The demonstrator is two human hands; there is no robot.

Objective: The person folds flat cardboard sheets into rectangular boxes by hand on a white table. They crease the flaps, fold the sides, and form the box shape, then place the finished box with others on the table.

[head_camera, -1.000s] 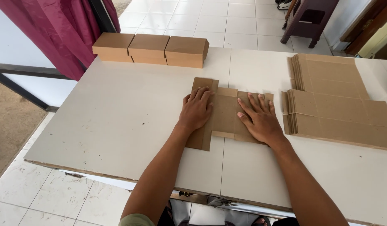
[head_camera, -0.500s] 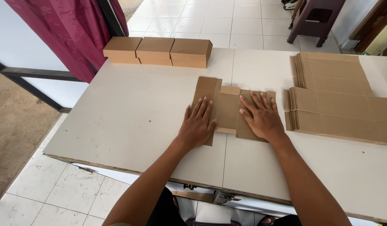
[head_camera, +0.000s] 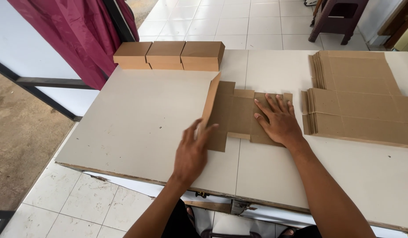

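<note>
Head view: looking down on a pale grey board tabletop (head_camera: 137,123) where a flat brown die-cut cardboard box blank (head_camera: 239,115) is lying near the middle, between the two hands.
Left hand: the left hand (head_camera: 191,152) is reaching in at the blank's left side, fingertips (head_camera: 203,128) touching the long left flap (head_camera: 211,102), which is standing up off the table; the hand is spread rather than clenched, pushing or lifting the flap more than gripping it.
Right hand: the right hand (head_camera: 278,121) is lying palm-down with fingers spread, pressing the right part of the blank flat against the table and grasping nothing.
Handling: the blank is looking light and thin, stiff across its panels but bending readily along its scored creases; edges likely tear or crumple if pulled hard, and the smooth tabletop is probably letting it slide unless pinned.
Where to hold: best taken at a flap's free edge near a crease, with the other palm weighting the centre panel.
Containers: three closed brown cardboard boxes (head_camera: 168,55) are sitting in a touching row at the table's far edge; their contents are hidden.
Supply: a stack of flat brown cardboard blanks (head_camera: 358,101) is resting to the right, just beside the right hand.
Surroundings: a dark red curtain (head_camera: 67,31) is hanging at far left; a dark wooden stool (head_camera: 336,17) is standing on the white tiled floor (head_camera: 239,22).
</note>
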